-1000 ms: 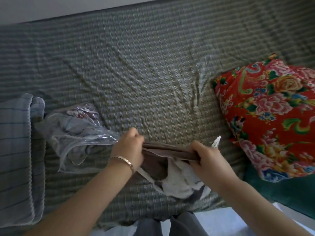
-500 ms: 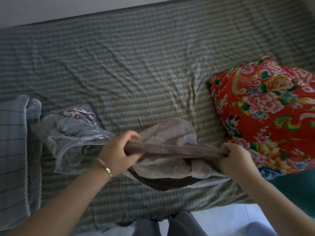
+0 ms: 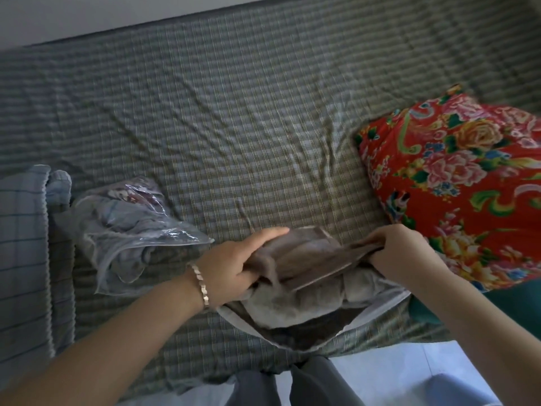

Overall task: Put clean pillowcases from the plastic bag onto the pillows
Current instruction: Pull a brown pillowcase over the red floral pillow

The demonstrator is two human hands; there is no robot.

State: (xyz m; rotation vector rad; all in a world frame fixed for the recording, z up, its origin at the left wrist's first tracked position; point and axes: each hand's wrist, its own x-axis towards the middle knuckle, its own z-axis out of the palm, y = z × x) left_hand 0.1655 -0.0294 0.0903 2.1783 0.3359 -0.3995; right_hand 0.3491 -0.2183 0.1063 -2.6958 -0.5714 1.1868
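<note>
pillowcase of brown-grey soft fabric [image 3: 307,260], crumpled, at lower centre of the frame, on the green-grey checked bed sheet [image 3: 234,127]. stretched between both hands, with paler lining and a white edge showing below.

left hand [image 3: 237,260]: grips the left end, thumb laid straight along the top fold, other fingers curled down into the cloth. thin silver-coloured bracelet [image 3: 200,284] on that wrist.

right hand [image 3: 407,253]: pinches the right end of the top hem, fingers [image 3: 380,240] curled close together over it.

red floral-print pillow [image 3: 456,183] at right of the frame, just beside the right hand; touching the pillowcase or not, cannot tell.

clear plastic bag [image 3: 131,230] at left centre, flat on the sheet, holding folded pale blue-grey cloth; near the left wrist, apart from it.

folded blue checked blanket with a scalloped edge [image 3: 20,244] at the far left edge, just beside the bag. dark teal cloth [image 3: 515,303] below the pillow's lower corner at right. grey trouser legs [image 3: 295,385] at bottom centre, against pale floor [image 3: 409,376].
</note>
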